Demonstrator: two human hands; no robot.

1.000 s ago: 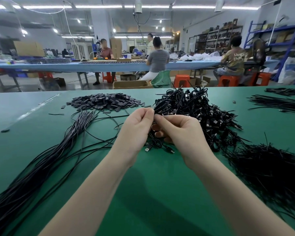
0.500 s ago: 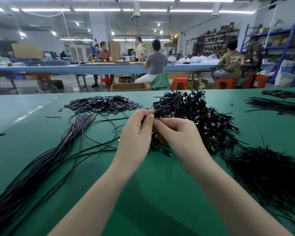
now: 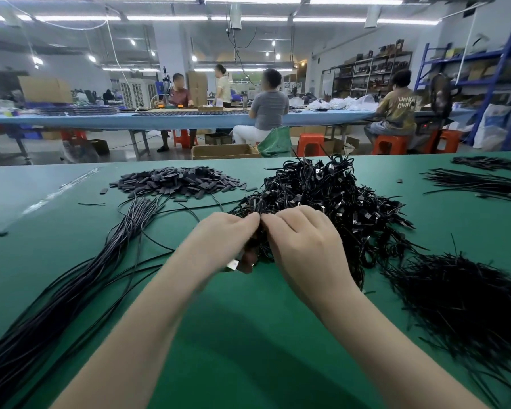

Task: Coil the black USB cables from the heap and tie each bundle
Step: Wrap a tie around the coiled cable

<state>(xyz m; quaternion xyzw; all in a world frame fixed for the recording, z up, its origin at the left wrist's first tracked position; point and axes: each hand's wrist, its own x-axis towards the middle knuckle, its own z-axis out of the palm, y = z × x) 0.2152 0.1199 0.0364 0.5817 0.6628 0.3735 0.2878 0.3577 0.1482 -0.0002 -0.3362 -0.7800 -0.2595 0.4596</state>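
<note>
A coiled black USB cable bundle (image 3: pixel 255 246) hangs between my two hands above the green table (image 3: pixel 248 335). My left hand (image 3: pixel 219 240) and my right hand (image 3: pixel 304 243) meet fingertip to fingertip at its top and pinch a thin black tie there. A silver plug end shows below my left hand. Straight uncoiled black cables (image 3: pixel 80 278) run from the table's middle left toward the near left corner. A pile of tied bundles (image 3: pixel 331 199) lies just behind my hands.
A heap of thin black ties (image 3: pixel 460 302) lies at the right. Small dark flat pieces (image 3: pixel 177 183) are piled at the back left. More cables (image 3: pixel 478 184) lie far right. Beyond the table, people sit at a blue bench (image 3: pixel 189 119).
Both hands have dropped lower toward the table with the bundle and closed tighter together at its top. The dangling plugs have been drawn up under my left hand.
</note>
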